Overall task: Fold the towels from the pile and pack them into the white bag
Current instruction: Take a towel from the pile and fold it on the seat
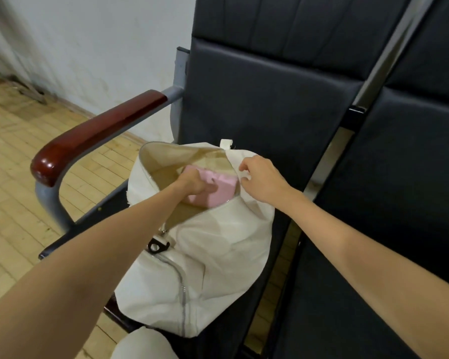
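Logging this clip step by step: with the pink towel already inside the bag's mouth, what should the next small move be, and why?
Probably push the pink towel down to the bottom of the white bag and let go. The left hand holds the folded towel just inside the opening, and the right hand pinches the bag's edge to keep it open, so only seating and release look left.

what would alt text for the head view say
A person's left hand pushes a folded pink towel into an open white bag on a dark chair seat, while the right hand pinches the bag's opening edge.
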Motion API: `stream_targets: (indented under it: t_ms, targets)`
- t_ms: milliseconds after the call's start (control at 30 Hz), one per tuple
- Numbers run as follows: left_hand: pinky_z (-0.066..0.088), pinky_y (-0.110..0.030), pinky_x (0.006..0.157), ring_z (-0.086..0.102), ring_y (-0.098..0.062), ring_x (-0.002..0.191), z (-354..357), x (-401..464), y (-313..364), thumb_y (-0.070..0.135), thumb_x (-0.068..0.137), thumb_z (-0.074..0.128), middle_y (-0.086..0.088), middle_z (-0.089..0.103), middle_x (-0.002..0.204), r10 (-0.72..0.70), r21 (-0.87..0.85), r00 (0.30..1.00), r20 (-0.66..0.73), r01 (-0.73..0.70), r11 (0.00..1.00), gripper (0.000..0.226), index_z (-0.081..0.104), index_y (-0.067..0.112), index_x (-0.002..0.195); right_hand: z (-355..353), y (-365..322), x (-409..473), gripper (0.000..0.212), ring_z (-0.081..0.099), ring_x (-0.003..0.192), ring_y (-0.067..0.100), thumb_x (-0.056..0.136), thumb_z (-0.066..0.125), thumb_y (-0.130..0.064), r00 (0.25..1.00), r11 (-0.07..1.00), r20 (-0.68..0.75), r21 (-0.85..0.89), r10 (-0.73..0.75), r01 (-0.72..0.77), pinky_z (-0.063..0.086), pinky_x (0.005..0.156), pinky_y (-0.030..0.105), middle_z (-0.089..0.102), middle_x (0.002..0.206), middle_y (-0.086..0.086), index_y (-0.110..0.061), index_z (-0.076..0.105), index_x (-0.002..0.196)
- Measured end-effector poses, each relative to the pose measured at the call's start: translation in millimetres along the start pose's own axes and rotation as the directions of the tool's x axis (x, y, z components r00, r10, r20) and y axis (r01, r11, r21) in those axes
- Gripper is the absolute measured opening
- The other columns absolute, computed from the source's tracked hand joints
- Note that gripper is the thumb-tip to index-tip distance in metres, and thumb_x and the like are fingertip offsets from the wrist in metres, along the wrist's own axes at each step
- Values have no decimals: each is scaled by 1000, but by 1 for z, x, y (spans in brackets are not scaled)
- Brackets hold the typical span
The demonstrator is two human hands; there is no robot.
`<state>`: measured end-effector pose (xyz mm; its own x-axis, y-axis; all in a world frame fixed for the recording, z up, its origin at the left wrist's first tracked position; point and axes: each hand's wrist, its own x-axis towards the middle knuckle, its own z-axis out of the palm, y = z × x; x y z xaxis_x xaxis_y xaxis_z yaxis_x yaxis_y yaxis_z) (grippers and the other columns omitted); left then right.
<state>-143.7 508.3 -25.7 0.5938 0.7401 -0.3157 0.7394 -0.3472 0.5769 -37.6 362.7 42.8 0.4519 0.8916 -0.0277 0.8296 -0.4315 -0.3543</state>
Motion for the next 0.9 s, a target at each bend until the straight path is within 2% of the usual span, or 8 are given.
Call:
stream_targets:
  t_ms: [67, 200, 333, 433, 567, 667, 767, 900]
  targets:
    - [43, -32, 92, 55, -29, 111, -3, -12, 8, 26, 92, 59, -12, 60, 121, 13, 1, 997, -79, -13, 1000, 38, 56, 1, 120, -7, 13, -23, 33, 55, 107, 24, 90, 56, -10, 1000, 1000, -25, -19, 4, -4, 50, 84, 32, 52, 122, 9, -6, 56, 122]
    - [41, -34, 97, 54, -32, 116, -10, -58, 43, 16, 94, 50, -14, 60, 123, 107, 8, 976, -187, -108, 994, 37, 54, 4, 129, -25, 39, -77, 23, 55, 98, 24, 91, 54, -12, 997, 996, -41, -55, 66, -68, 50, 80, 33, 49, 116, 10, -5, 57, 113]
    - [46, -40, 94, 58, -32, 108, 1, -107, 75, 21, 91, 45, -7, 64, 110, 265, 119, 934, -241, -242, 963, 28, 61, 12, 112, -41, 70, -137, 28, 53, 102, 28, 91, 56, -13, 988, 986, -31, -71, 151, -152, 50, 85, 41, 46, 117, 13, -2, 54, 116]
    - [39, -29, 90, 56, -28, 113, 24, -148, 106, 19, 96, 44, -9, 62, 119, 341, 187, 909, -241, -301, 935, 38, 52, 11, 133, -50, 99, -182, 33, 50, 107, 30, 90, 56, -12, 977, 974, -40, -79, 211, -214, 49, 89, 42, 46, 119, 16, -1, 52, 121]
    - [38, -34, 102, 50, -29, 124, 75, -187, 149, 14, 95, 47, -14, 55, 133, 470, 150, 870, -146, -450, 880, 41, 49, 6, 135, -60, 143, -247, 38, 49, 111, 31, 89, 57, -13, 947, 943, -50, -87, 318, -322, 47, 93, 44, 45, 123, 17, -2, 50, 125]
    - [43, -36, 100, 52, -29, 121, 121, -213, 180, 15, 95, 49, -13, 55, 132, 522, 148, 853, -24, -514, 845, 41, 49, 8, 135, -65, 181, -299, 41, 49, 112, 32, 89, 58, -15, 911, 908, -54, -74, 410, -413, 47, 93, 43, 44, 124, 16, -3, 48, 127]
    - [43, -36, 100, 50, -29, 123, 170, -237, 211, 17, 96, 50, -14, 52, 134, 593, 156, 800, 92, -600, 785, 45, 44, 8, 139, -66, 220, -351, 43, 49, 114, 35, 88, 60, -17, 864, 863, -69, -62, 498, -502, 45, 96, 42, 45, 124, 18, -3, 49, 126]
    - [42, -37, 102, 47, -29, 125, 230, -266, 252, 18, 95, 50, -14, 47, 138, 626, 156, 747, 223, -661, 734, 47, 42, 10, 141, -68, 273, -424, 53, 48, 117, 35, 83, 62, -20, 770, 772, -110, -35, 628, -634, 42, 100, 39, 49, 126, 18, -6, 46, 132]
